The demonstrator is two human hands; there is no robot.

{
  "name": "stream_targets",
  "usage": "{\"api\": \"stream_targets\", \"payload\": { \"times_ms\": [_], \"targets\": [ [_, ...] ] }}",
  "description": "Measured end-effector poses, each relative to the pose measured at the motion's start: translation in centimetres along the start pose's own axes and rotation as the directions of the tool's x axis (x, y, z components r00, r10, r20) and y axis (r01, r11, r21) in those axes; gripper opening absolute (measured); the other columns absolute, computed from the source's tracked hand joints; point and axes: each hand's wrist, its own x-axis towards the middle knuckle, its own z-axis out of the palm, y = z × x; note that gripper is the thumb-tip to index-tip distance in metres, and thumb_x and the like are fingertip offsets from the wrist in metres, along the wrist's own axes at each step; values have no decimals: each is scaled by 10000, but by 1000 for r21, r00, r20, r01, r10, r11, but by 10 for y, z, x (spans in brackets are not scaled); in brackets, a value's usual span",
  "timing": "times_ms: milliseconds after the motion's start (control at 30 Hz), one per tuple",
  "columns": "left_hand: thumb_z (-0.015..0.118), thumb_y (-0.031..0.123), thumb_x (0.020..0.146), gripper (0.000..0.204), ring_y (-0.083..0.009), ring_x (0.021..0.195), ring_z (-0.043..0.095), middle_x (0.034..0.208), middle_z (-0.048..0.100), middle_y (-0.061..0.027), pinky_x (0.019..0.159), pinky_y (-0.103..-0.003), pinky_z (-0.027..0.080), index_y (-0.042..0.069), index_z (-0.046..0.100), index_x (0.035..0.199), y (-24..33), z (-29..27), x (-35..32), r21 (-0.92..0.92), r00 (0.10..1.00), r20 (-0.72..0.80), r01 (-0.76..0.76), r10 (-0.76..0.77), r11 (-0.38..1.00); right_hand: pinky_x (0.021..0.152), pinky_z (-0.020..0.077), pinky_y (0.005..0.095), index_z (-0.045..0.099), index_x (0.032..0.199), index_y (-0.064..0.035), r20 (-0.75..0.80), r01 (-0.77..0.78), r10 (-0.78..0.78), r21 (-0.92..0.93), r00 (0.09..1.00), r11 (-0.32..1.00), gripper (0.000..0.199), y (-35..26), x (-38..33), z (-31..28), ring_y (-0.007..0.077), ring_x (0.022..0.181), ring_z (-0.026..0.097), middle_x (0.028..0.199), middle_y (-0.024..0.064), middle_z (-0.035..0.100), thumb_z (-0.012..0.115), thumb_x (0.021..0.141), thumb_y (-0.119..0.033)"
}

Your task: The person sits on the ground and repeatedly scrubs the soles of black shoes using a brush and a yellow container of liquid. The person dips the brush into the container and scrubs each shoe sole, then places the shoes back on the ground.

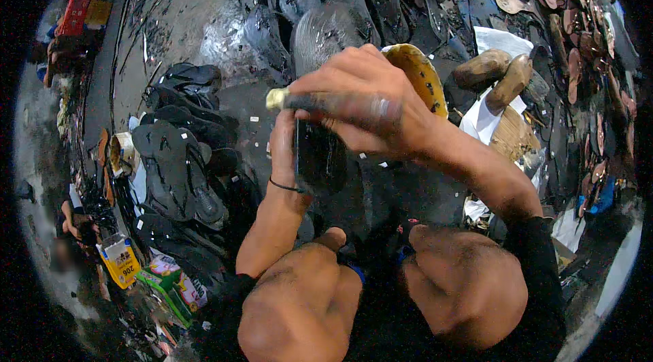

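The right hand (377, 100) grips a dark, rod-shaped tool with a pale yellow end (326, 103), fingers closed around it. The tool lies crosswise above a black, glossy, sole-shaped piece (321, 161). The left hand (282, 136) is at the piece's left edge; its fingers are largely hidden, so their grip cannot be determined.

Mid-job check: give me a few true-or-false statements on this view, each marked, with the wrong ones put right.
1. The right hand grips a dark-handled tool. True.
2. The left hand is in full view. False: the right hand partly hides it.
3. A dark band circles the right wrist. False: it is on the left wrist.
4. Stacked black sandals lie left of the left forearm. True.
5. The brown wooden shoe forms lie left of the yellow container. False: they lie right of it.
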Motion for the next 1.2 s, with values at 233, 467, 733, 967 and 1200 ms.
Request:
{"api": "stream_targets", "payload": {
  "times_ms": [233,467,733,967,1200],
  "targets": [
    [418,297,1018,399,-283,954,704,1107,710,-157,878,-404,573,4,644,1168,18,-46,86,-607,947,318,175,36,775,793,449,376,714,1129,-175,224,-440,398,191,890,877,351,-48,-56,-1,246,883,597,849,34,628,769,782,-191],
    [442,274,1033,337,-259,1077,652,1144,705,-100,947,-375,526,34,656,1134,50,-17,230,-547,989,-147,-62,-23,834,839,486,413,746,985,-104,188,-713,695,42,694,700,186,-38,-106,-36,290,931,650,982,79,720,796,831,-197],
    [621,306,990,345,-238,1009,637,1093,687,-93,930,-352,510,-1,602,1149,-36,-111,185,340,898,-181,-326,402,882,878,496,361,679,1111,23,-88,-855,852,-95,517,509,248,1,-135,-36,295,989,660,1035,154,698,687,925,-141],
    [751,192,801,320,-322,996,553,1014,592,-112,882,-430,450,52,578,1031,47,-201,-14,945,462,-19,298,887,-135,814,487,453,671,1024,16,-237,-743,710,-329,663,583,264,35,-141,-36,382,904,623,952,190,668,693,910,-221],
    [825,355,714,705,-346,1213,464,1325,495,-132,978,-495,418,46,525,1272,71,-231,-61,844,691,-107,443,715,-302,769,521,521,640,1076,-4,52,-801,931,-494,362,339,396,-7,-158,-64,450,844,659,897,248,685,683,890,-351]
  ]
}}
